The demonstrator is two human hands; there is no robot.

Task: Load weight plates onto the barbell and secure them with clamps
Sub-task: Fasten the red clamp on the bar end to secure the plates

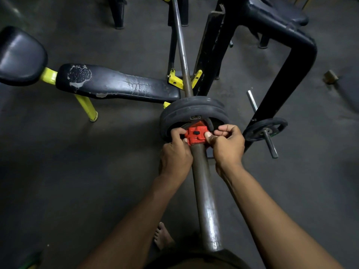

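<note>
The barbell sleeve (206, 195) runs from the bottom centre up to two black weight plates (192, 110) stacked side by side on it. A red clamp (195, 135) sits around the sleeve, pressed against the nearer plate. My left hand (175, 152) grips the clamp's left side with thumb and fingers. My right hand (226, 143) pinches its right side, thumb on the red body. The thin bar shaft (179, 43) continues beyond the plates and rests in the yellow rack hooks (175, 79).
A worn black bench (118, 83) with yellow legs lies to the left. A black rack frame (281, 78) stands right of the plates, with a small plate on a storage peg (265, 128). A bare foot (162, 236) stands on the dark floor left of the sleeve.
</note>
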